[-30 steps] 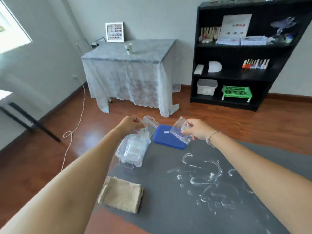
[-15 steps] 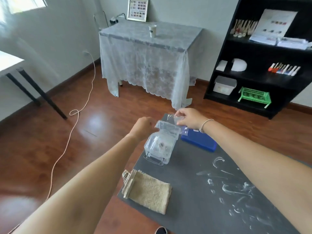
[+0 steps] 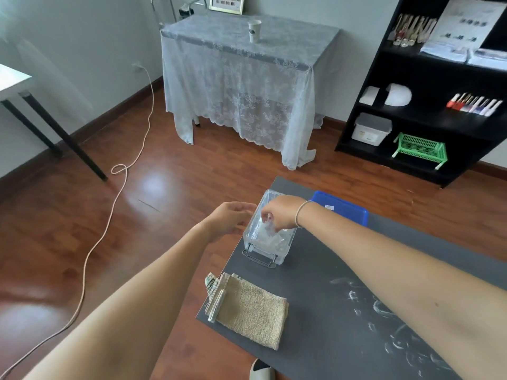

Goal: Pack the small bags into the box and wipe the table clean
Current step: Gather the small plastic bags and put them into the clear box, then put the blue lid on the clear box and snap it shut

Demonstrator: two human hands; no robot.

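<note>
A clear plastic box (image 3: 267, 249) with a metal handle stands upright near the far left corner of the dark grey table (image 3: 323, 311). My right hand (image 3: 279, 212) reaches down into its open top, fingers closed on a small clear bag (image 3: 264, 230) inside. Just left of the box, my left hand (image 3: 233, 216) has its fingers apart and holds nothing; whether it touches the box wall I cannot tell. The box's blue lid (image 3: 341, 207) lies flat behind it. A folded beige cloth (image 3: 251, 309) lies at the table's near left edge. White chalky smears (image 3: 384, 319) mark the table on the right.
Beyond the table's left edge is wooden floor with a trailing white cable (image 3: 115, 193). A lace-covered table (image 3: 241, 78) with a paper cup stands across the room. A black shelf unit (image 3: 428, 86) is at the right. A shoe tip (image 3: 260, 370) shows at the bottom.
The box went from tilted in my left hand to standing on the table. My left hand let go of it. My right hand carried its bag down into the box.
</note>
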